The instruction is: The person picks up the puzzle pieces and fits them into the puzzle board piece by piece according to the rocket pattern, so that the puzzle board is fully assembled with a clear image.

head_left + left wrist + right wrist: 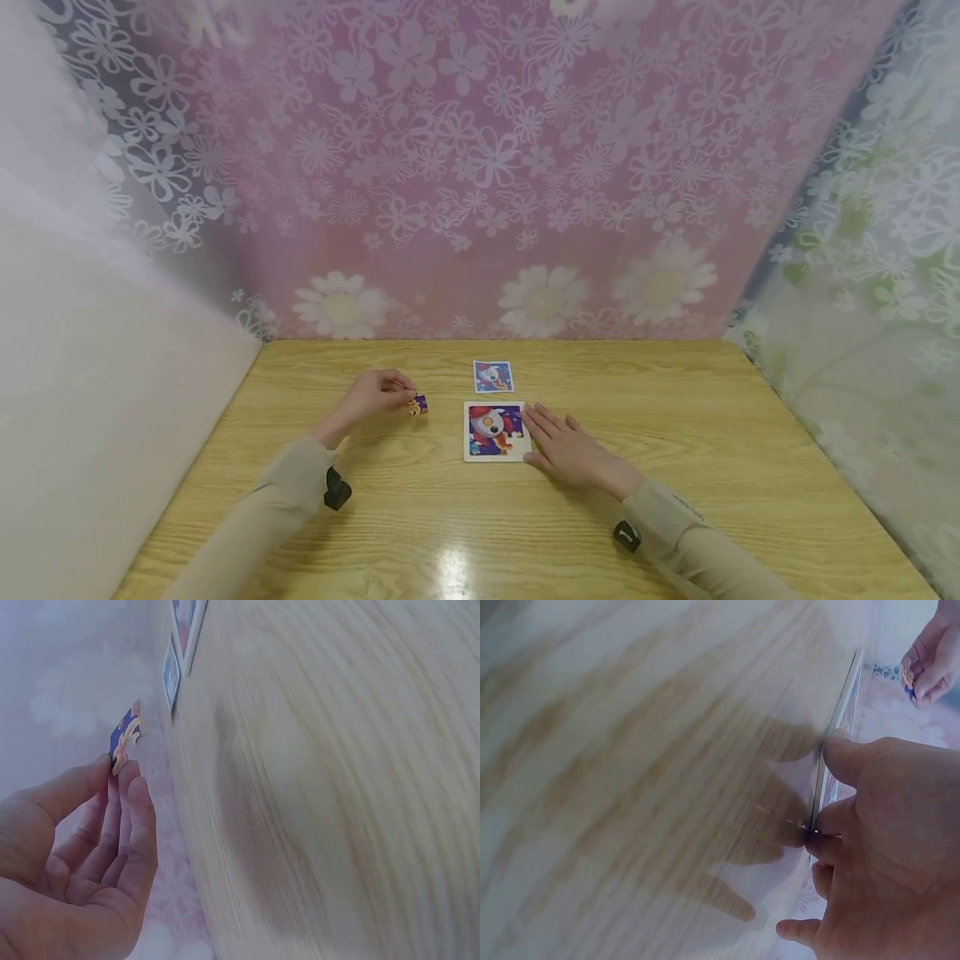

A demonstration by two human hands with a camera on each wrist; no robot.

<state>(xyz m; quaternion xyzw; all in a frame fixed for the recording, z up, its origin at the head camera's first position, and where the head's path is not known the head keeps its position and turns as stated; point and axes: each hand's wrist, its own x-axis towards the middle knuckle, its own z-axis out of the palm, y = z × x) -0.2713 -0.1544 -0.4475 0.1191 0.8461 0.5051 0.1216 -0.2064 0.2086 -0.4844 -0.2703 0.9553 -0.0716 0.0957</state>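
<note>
Between thumb and fingertips, my left hand [377, 392] pinches a small purple and orange puzzle piece [417, 405], held above the table to the left of the puzzle board. The same puzzle piece [126, 737] shows its printed side in the left wrist view. A square puzzle board [496, 457] with a white border lies flat, its picture of a white-faced figure partly filled, with a pale gap at the lower right. My right hand [568, 450] rests with fingers spread along the board's right edge, thumb near the lower right corner.
Behind the board lies a small square picture card [492, 377] with a similar figure. The wooden table [637, 375] ends at a pink flowered backdrop [480, 167], with pale walls on both sides.
</note>
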